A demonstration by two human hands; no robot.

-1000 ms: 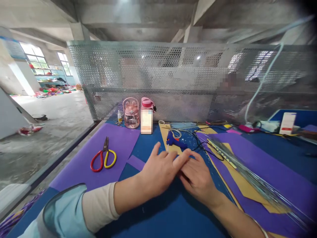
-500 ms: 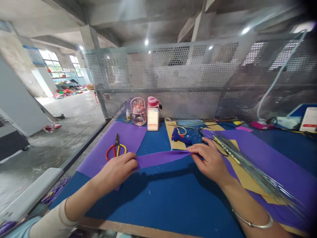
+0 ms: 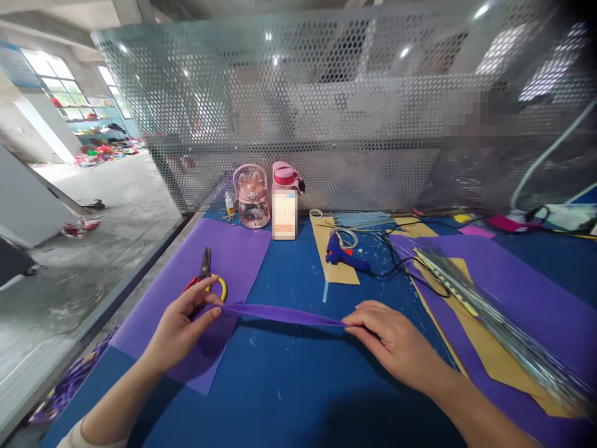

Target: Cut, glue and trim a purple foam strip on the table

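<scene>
The strip stretched between the fingers of both hands is plain purple. Under it the bench is deep blue with small pale flecks. Just behind the left fingers lie scissors with one red and one yellow handle, on a purple sheet. Beyond the right fingers sit a blue glue gun on a mustard-yellow sheet, a pink bottle, and a grey screen patterned with round holes.
</scene>
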